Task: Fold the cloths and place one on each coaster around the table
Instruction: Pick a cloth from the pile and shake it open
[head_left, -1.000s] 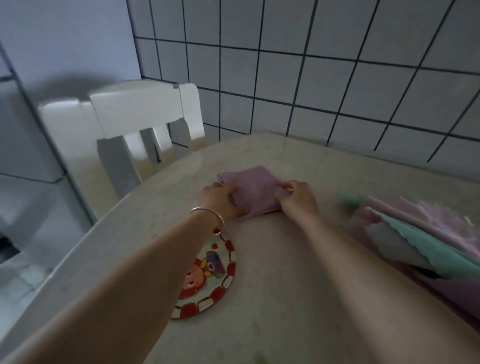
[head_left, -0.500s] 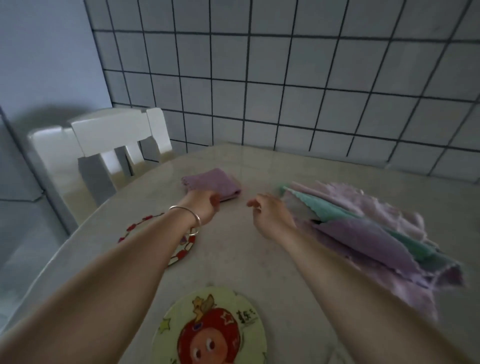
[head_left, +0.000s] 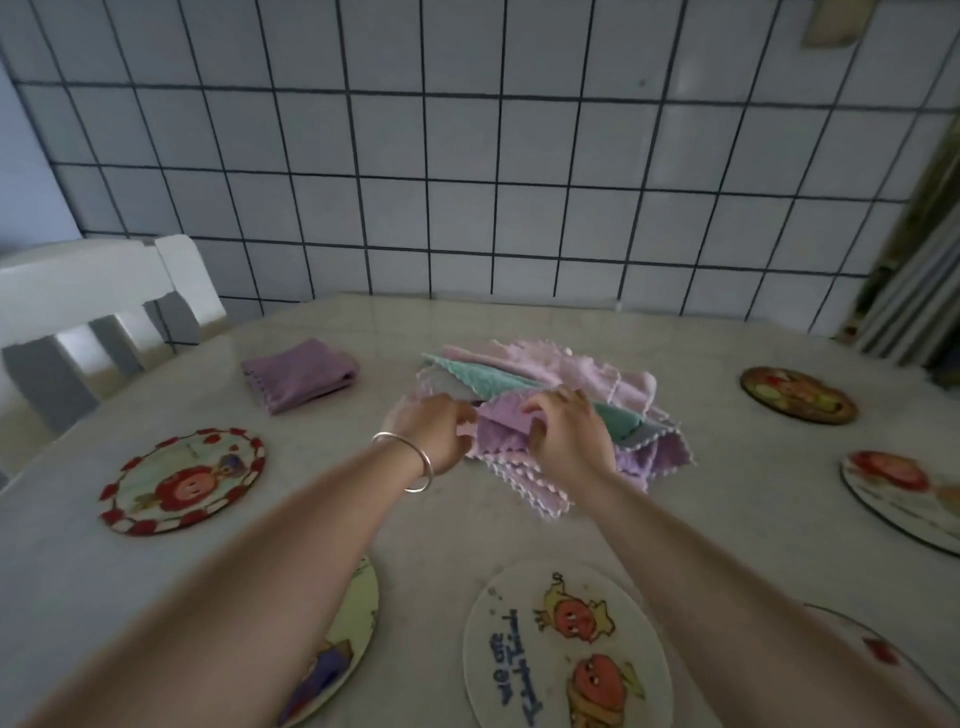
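Both hands are in at the pile of cloths (head_left: 561, 395) in the middle of the table (head_left: 727, 519), and the target is the purple cloth (head_left: 506, 431) lying on top at the near side. The left hand (head_left: 434, 434) has its fingers curled onto that cloth's left edge, and the right hand (head_left: 569, 434) is bent over its top edge, fingertips tucked in, thumb hidden, so a pinch looks likely on both sides though how deep either bite goes cannot be told. One folded purple cloth (head_left: 298, 374) sits off to the left on bare table, on no coaster at all. The red-bordered coaster (head_left: 182, 480) lies nearest it, uncovered, and the cartoon coaster (head_left: 566, 649) in the foreground is bare too, as are the ones at the right edge. Now the danger: these cloths are stacked loosely with scalloped edges overlapping, and the teal cloth (head_left: 483, 376) lies just under the right hand's fingers. Lift carelessly and two layers could come up together, or the whole pile drags toward the near edge. A shallow pinch on soft fabric could also slip, letting one corner drop and spoiling the fold before it begins.
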